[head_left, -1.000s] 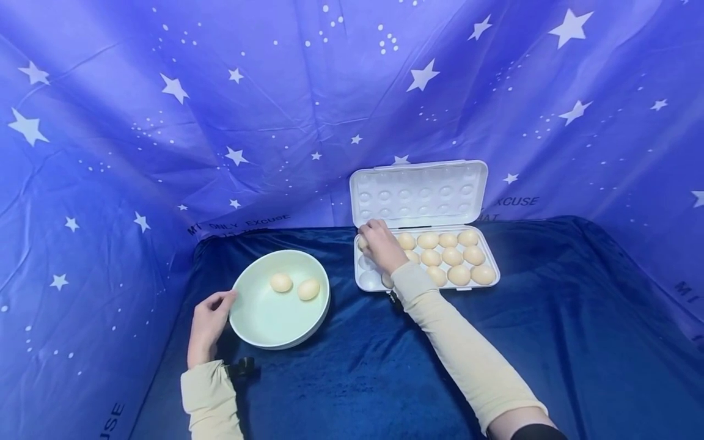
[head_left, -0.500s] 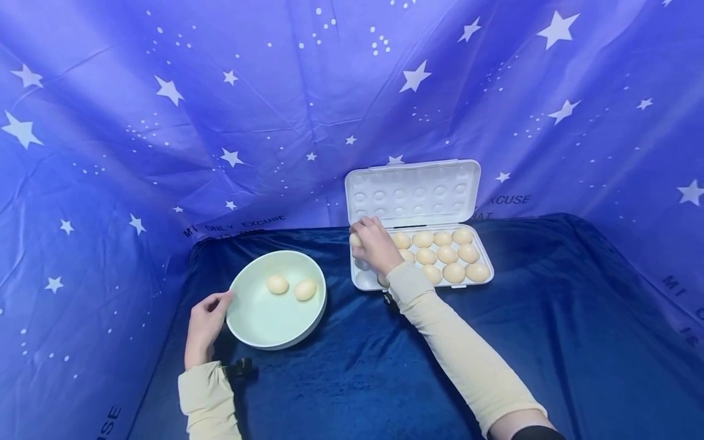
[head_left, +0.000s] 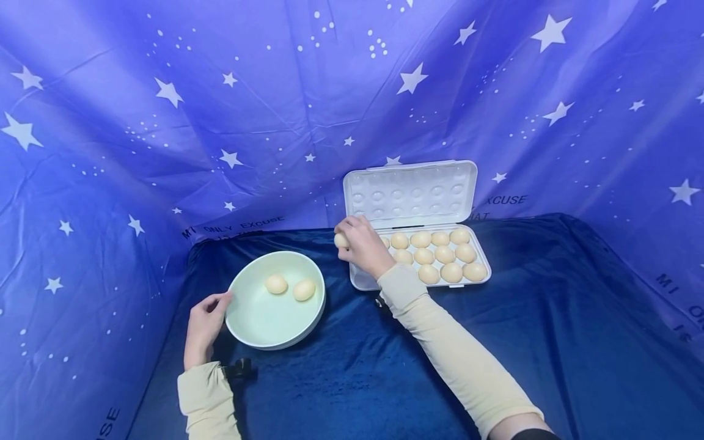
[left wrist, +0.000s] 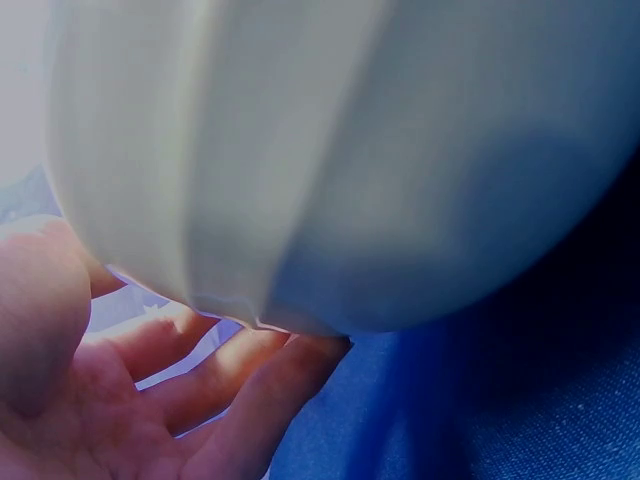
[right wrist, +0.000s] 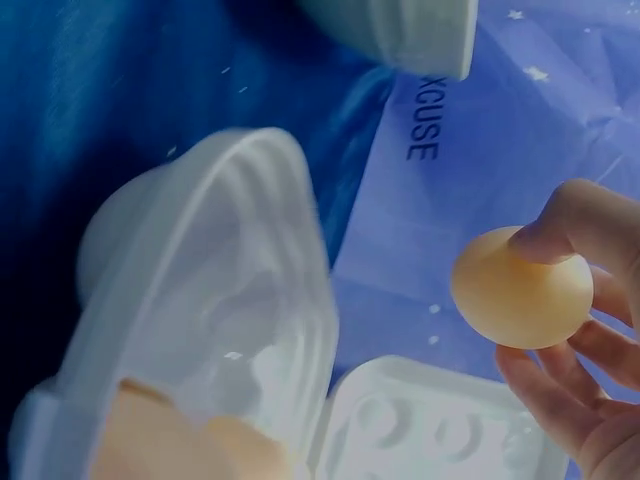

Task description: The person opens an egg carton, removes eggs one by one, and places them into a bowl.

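Observation:
My right hand (head_left: 367,244) holds an egg (right wrist: 522,288) between thumb and fingers, raised over the left end of the white egg carton (head_left: 360,285). The carton's lid (head_left: 409,194) stands up at the back. Several eggs fill its middle and right cups; my hand hides part of the left ones. To the left is a pale green bowl (head_left: 269,324) with two eggs (head_left: 304,290) lying inside. My left hand (head_left: 205,327) pinches the bowl's left rim, and in the left wrist view its fingers (left wrist: 225,385) lie against the bowl's outer side.
Dark blue cloth (head_left: 352,379) covers the table. A purple curtain (head_left: 308,110) with white stars hangs behind and on both sides, close behind the carton's lid. A small black device (head_left: 241,368) sits at my left wrist.
My right hand has lifted the egg out of the carton's back left part and carried it left, past the carton's edge. The left hand stays on the bowl's rim.

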Motion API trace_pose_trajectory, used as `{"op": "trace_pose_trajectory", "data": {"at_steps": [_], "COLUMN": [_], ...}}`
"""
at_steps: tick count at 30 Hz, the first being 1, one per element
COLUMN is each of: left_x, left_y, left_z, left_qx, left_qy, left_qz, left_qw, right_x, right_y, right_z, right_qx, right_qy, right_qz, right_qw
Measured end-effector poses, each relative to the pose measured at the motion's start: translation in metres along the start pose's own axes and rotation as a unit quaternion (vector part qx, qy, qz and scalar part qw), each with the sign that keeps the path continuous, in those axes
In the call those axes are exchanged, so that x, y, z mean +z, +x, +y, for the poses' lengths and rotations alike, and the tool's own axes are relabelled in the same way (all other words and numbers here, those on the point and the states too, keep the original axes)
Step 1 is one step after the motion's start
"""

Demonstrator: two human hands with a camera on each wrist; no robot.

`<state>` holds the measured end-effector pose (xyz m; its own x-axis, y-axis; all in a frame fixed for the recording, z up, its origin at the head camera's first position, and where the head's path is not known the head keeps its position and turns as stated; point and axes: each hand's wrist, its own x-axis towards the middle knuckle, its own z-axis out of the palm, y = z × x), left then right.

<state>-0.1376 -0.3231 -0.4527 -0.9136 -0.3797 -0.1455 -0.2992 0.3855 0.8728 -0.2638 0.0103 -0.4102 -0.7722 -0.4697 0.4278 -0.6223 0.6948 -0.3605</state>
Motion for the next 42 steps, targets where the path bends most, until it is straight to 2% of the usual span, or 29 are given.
{"op": "trace_pose_trajectory", "data": {"at_steps": [8,18,26,34,42], "left_x": [0.001,0.000,0.000,0.001,0.000], "left_y": [0.001,0.000,0.001,0.002,0.001], "left_z": [-0.001,-0.001,0.000,0.000,0.000], "left_qx": [0.007,0.008,-0.003,0.007,0.006], "left_qy": [-0.003,-0.007,0.004,0.001,0.003], "left_qz": [0.021,0.020,0.012,0.018,0.018], "left_qw": [0.9998,0.9998,0.9999,0.9998,0.9998], "right_x": [-0.004,0.002,0.009,0.019,0.034], "right_y": [0.004,0.003,0.003,0.002,0.000], "right_z": [-0.022,-0.041,-0.055,-0.063,-0.067], "right_qx": [-0.035,-0.060,-0.066,-0.053,-0.063], "right_qy": [0.012,0.016,0.029,0.041,0.001], "right_qz": [0.013,0.011,-0.035,-0.090,-0.123], "right_qw": [0.999,0.998,0.997,0.994,0.990]}}
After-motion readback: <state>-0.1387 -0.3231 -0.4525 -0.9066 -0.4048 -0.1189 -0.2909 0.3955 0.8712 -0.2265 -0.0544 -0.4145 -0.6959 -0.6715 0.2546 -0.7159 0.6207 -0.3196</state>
